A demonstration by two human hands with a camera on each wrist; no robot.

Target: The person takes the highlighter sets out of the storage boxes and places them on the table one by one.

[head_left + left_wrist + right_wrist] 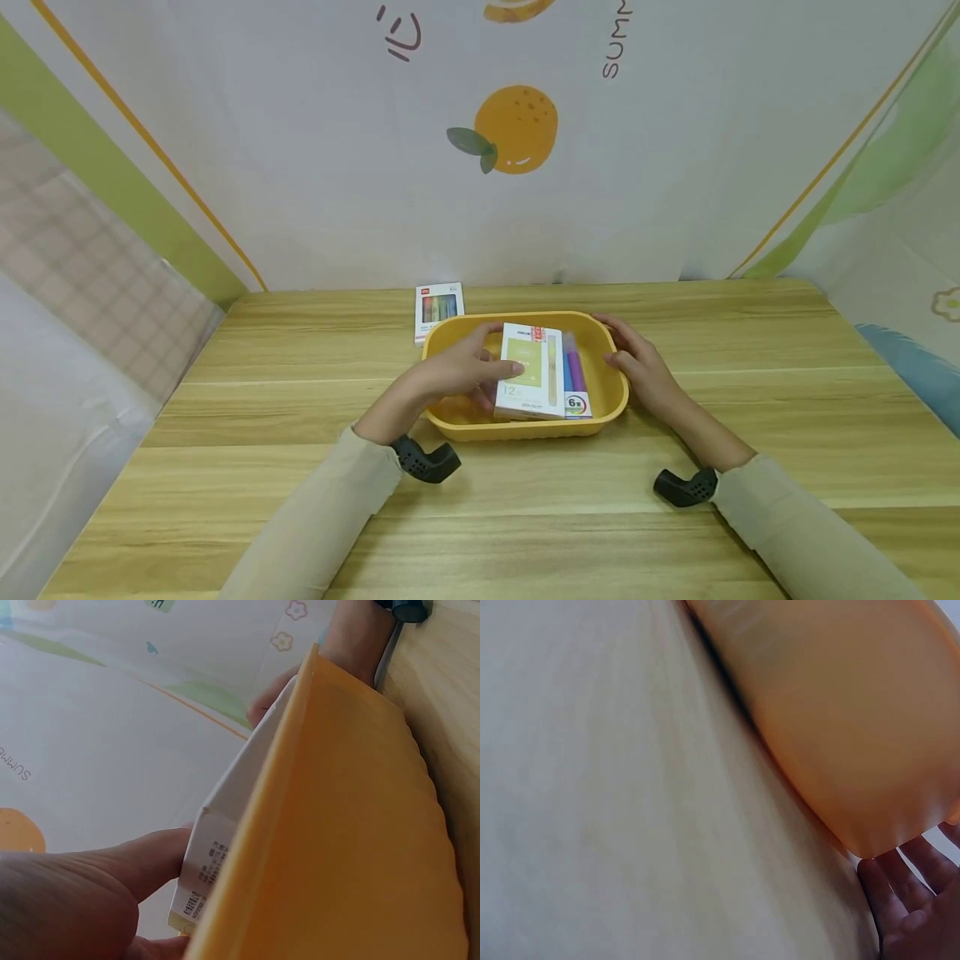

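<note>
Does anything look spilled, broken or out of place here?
I see nothing spilled or broken. One thing may look odd: a small white cardboard carton with a colourful front lies outside the rounded yellow plastic tub, partly hidden behind its far left corner, while a pack of purple and blue markers sits inside.
</note>
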